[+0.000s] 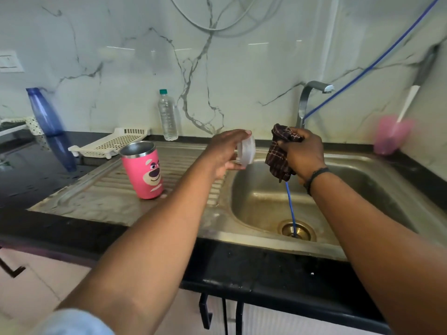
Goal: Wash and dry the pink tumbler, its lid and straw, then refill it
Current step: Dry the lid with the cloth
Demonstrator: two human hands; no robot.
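Observation:
The pink tumbler (143, 169) with a bear face stands upright and uncovered on the steel draining board, left of my hands. My left hand (226, 151) holds the clear round lid (246, 151) on edge above the sink's left rim. Just to the right, my right hand (303, 153) grips a dark checked cloth (278, 153) over the basin; the cloth hangs apart from the lid. A white straw (408, 103) leans in a pink cup (390, 135) at the back right corner.
The steel sink (266, 204) has a brass drain with a thin blue hose (290, 204) running into it. The tap (312, 93) stands behind my right hand. A clear water bottle (167, 116), a white rack (113, 142) and a blue bottle (43, 112) stand at the back left.

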